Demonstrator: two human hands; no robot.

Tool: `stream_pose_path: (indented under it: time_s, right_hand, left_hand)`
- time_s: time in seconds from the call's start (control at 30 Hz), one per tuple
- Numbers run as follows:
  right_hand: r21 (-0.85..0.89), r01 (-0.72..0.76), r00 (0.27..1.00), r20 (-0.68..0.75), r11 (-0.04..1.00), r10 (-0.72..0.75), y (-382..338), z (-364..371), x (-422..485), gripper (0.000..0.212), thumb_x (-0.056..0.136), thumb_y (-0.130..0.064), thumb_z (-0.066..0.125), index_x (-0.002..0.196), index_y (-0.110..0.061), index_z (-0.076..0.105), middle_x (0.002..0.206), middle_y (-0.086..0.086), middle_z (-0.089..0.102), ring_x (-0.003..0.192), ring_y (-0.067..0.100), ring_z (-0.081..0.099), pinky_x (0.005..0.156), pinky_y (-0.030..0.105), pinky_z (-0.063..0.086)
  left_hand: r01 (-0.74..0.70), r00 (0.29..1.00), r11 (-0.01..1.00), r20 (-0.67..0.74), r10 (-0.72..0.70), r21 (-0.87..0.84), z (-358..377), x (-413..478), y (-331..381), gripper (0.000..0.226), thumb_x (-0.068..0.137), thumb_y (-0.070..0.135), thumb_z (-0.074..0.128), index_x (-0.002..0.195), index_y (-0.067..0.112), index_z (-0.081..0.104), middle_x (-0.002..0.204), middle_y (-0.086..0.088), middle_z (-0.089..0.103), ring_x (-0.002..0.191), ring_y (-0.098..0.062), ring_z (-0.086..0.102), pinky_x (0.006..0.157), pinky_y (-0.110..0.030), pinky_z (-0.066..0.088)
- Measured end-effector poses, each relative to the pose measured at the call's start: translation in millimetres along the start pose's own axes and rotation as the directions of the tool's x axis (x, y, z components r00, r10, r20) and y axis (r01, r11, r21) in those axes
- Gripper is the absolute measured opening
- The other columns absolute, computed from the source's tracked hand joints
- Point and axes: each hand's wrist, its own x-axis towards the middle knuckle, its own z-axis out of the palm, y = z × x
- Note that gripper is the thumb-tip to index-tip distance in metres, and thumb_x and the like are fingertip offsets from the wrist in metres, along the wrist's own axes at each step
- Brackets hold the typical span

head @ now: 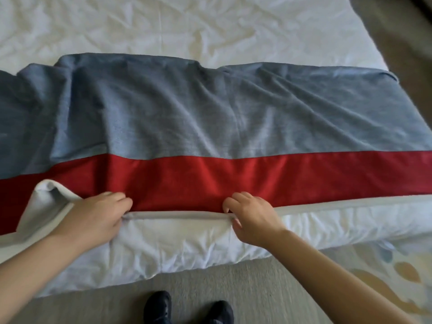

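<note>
A blanket lies spread across a white bed; its far part is grey-blue and a wide red band runs along its near side, finished with a pale grey hem. My left hand pinches that hem at the near edge, fingers curled round it. About a forearm's length to the right, my right hand pinches the same hem, thumb under the fabric. At the left, beside my left hand, the blanket's corner is turned back and shows its white underside.
The white duvet's near edge hangs over the bed side. A grey carpet floor lies below, with my two dark shoes on it. A patterned cloth sits at the lower right. The bed's right edge borders brown floor.
</note>
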Motion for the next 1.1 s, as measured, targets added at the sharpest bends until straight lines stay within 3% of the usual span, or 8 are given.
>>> stream_pose_path:
  time_s: [0.13,0.27,0.37,0.43,0.63,0.87,0.97,1.1]
  right_hand:
    - [-0.069,-0.083,0.996,-0.020,0.994,0.081,17,-1,-11,0.027,0.067,-0.015,0.053,0.094,-0.022,0.056,0.089,-0.005,0.054,0.088,0.022,0.054,0.069,0.035,0.046]
    - [-0.122,-0.217,0.976,-0.032,0.969,0.215,43,-4,-26,0.027,0.066,-0.016,0.053,0.091,-0.024,0.053,0.087,-0.008,0.050,0.089,0.019,0.051,0.072,0.033,0.046]
    - [-0.003,-0.279,0.960,0.017,0.960,0.279,57,-11,-35,0.033,0.064,-0.016,0.056,0.095,-0.027,0.053,0.087,-0.010,0.047,0.088,0.015,0.048,0.070,0.032,0.045]
    - [0.076,-0.275,0.960,0.067,0.958,0.270,63,-17,-34,0.030,0.067,-0.016,0.059,0.095,-0.028,0.057,0.087,-0.008,0.052,0.087,0.014,0.050,0.068,0.033,0.049]
    - [0.008,-0.258,0.954,0.163,0.966,0.253,72,-22,-18,0.016,0.079,-0.019,0.068,0.087,-0.030,0.058,0.081,-0.014,0.055,0.078,0.009,0.054,0.062,0.027,0.047]
    - [-0.061,-0.206,0.969,0.129,0.977,0.213,66,-10,-41,0.027,0.080,0.000,0.052,0.088,-0.025,0.058,0.088,-0.010,0.058,0.088,0.013,0.056,0.069,0.024,0.044]
    - [-0.228,-0.155,0.979,0.098,0.961,0.181,52,-6,-48,0.029,0.075,-0.003,0.048,0.094,-0.025,0.053,0.092,-0.008,0.057,0.093,0.015,0.055,0.072,0.027,0.043]
    - [-0.237,-0.168,0.980,0.067,0.957,0.188,24,-16,-36,0.024,0.070,-0.019,0.052,0.093,-0.023,0.053,0.092,-0.007,0.054,0.093,0.018,0.053,0.075,0.031,0.045]
  left_hand:
    - [-0.126,0.989,0.992,-0.077,0.125,-0.007,-2,8,37,0.015,0.067,0.032,0.059,0.076,0.020,0.059,0.071,0.006,0.054,0.065,-0.019,0.059,0.049,-0.030,0.048]
    - [-0.171,0.983,0.984,-0.075,0.167,-0.048,1,26,70,0.017,0.075,0.026,0.070,0.090,0.019,0.067,0.081,0.006,0.062,0.073,-0.017,0.062,0.057,-0.033,0.052]
    - [-0.123,0.992,0.986,-0.030,0.120,-0.111,6,35,73,0.015,0.087,0.029,0.062,0.100,0.023,0.065,0.093,0.009,0.061,0.088,-0.013,0.059,0.069,-0.031,0.050]
    - [-0.120,0.993,0.981,-0.038,0.115,-0.150,8,35,69,0.013,0.090,0.030,0.058,0.101,0.026,0.064,0.096,0.012,0.060,0.090,-0.010,0.057,0.071,-0.028,0.048]
    - [-0.087,0.995,0.975,-0.067,0.074,-0.207,6,36,72,0.007,0.084,0.015,0.064,0.087,0.020,0.068,0.085,0.008,0.062,0.081,-0.014,0.059,0.063,-0.033,0.050]
    - [-0.092,0.987,0.965,-0.148,0.057,-0.245,17,21,82,0.016,0.073,-0.001,0.071,0.072,0.014,0.068,0.072,0.005,0.063,0.069,-0.017,0.060,0.054,-0.036,0.051]
    - [-0.128,0.984,0.965,-0.150,0.094,-0.229,18,17,82,0.010,0.077,0.006,0.071,0.080,0.015,0.070,0.079,0.006,0.064,0.074,-0.015,0.060,0.059,-0.034,0.052]
    - [-0.200,0.946,0.966,-0.289,0.147,-0.163,15,0,67,0.024,0.076,0.014,0.061,0.098,0.010,0.071,0.091,0.000,0.065,0.081,-0.019,0.062,0.067,-0.035,0.053]
